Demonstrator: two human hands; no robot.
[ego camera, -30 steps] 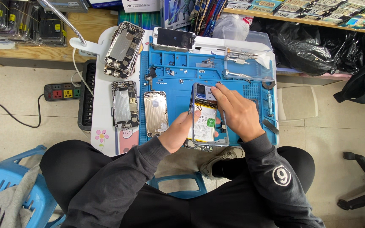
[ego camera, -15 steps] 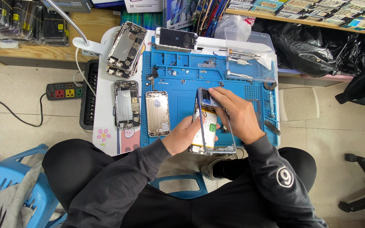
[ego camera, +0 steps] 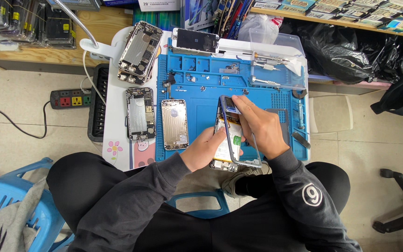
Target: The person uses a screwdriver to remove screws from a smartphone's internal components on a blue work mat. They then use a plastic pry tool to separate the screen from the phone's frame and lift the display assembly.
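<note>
My left hand (ego camera: 204, 148) grips the near left side of an opened phone body (ego camera: 225, 145) whose white and yellow battery shows. My right hand (ego camera: 259, 127) holds a thin blue-grey phone frame (ego camera: 239, 140) and tilts it up off that body, hinged along the right side. Both hands work over the near edge of the blue repair mat (ego camera: 211, 88).
A gold phone back (ego camera: 174, 123) and a stripped phone chassis (ego camera: 140, 113) lie left of my hands. More chassis (ego camera: 138, 51) are stacked at the far left, a phone with a dark screen (ego camera: 195, 41) at the back. Screwdrivers (ego camera: 269, 65) lie far right. A power strip (ego camera: 70, 98) and blue chair (ego camera: 10, 205) are on the floor.
My right hand has lifted the thin frame up and away from the phone body, which lay flat a second ago. My left hand has stayed on the body's left side.
</note>
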